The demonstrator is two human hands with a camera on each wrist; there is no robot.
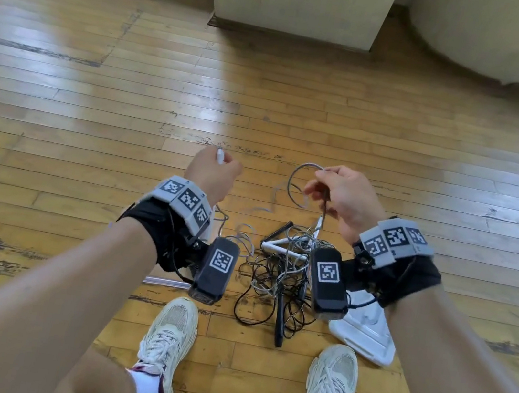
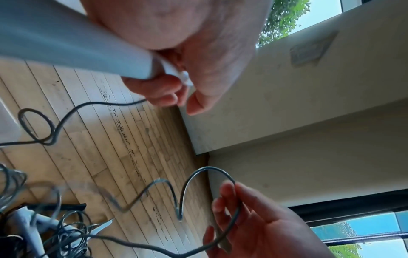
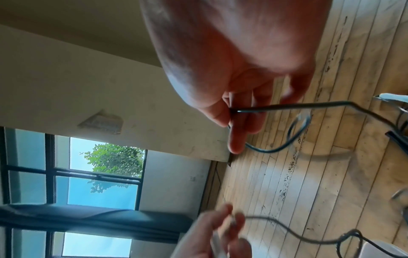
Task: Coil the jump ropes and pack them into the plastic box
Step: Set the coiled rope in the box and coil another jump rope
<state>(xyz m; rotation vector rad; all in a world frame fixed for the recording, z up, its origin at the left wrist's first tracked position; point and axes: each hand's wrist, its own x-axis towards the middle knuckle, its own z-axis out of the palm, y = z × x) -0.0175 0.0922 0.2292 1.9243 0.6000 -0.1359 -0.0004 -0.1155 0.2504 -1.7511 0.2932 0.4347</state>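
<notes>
Coiling has barely begun, by the look of it. Left hand [image 1: 213, 168] is clenched round a white handle [image 1: 220, 157] of one jump rope, raised above the wooden floor [image 1: 95, 109]; the left wrist view shows its fingers [image 2: 154, 87] wrapped about that handle with the grey cord [image 2: 77, 106] trailing out. Between the hands the cord hangs in loose bends, not yet a tidy loop. Below lies a tangled heap of ropes [image 1: 276, 273], black and grey, with more handles in it, none coiled. Right hand [image 1: 341, 199] pinches the grey cord between thumb and fingertips [image 3: 236, 139]. A white lid-like plastic piece [image 1: 365, 335] lies near the right shoe [image 1: 329, 377]; whether it is the box I cannot tell. Nothing appears packed, so nearly everything remains.
</notes>
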